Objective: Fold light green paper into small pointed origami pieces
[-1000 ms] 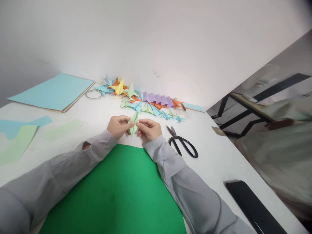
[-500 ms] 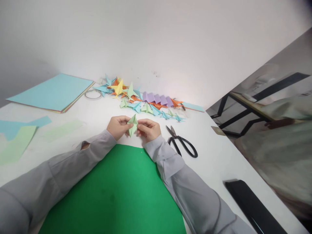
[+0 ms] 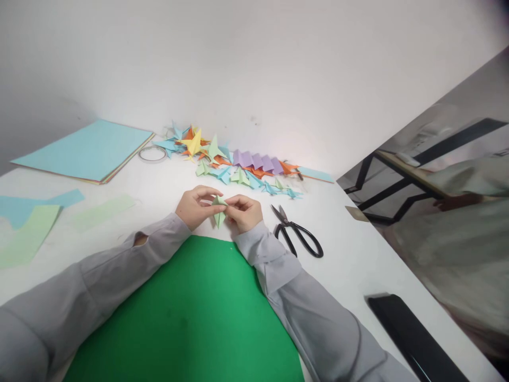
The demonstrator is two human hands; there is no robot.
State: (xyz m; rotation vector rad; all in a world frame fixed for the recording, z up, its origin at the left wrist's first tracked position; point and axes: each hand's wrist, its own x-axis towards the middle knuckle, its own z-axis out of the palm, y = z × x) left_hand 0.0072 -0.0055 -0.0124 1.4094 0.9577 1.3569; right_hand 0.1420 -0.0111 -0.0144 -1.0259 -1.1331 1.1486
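Both hands (image 3: 194, 209) (image 3: 245, 213) pinched the folded green paper (image 3: 219, 218) from opposite sides, presumably to steady its small creases. Scissors (image 3: 291, 224) lay at three o'clock, within easy reach.

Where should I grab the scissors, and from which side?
I'd take the scissors by the outer handle loop, from the right: they lie with blades pointing toward the wall, and the other loop sits close by the right sleeve.
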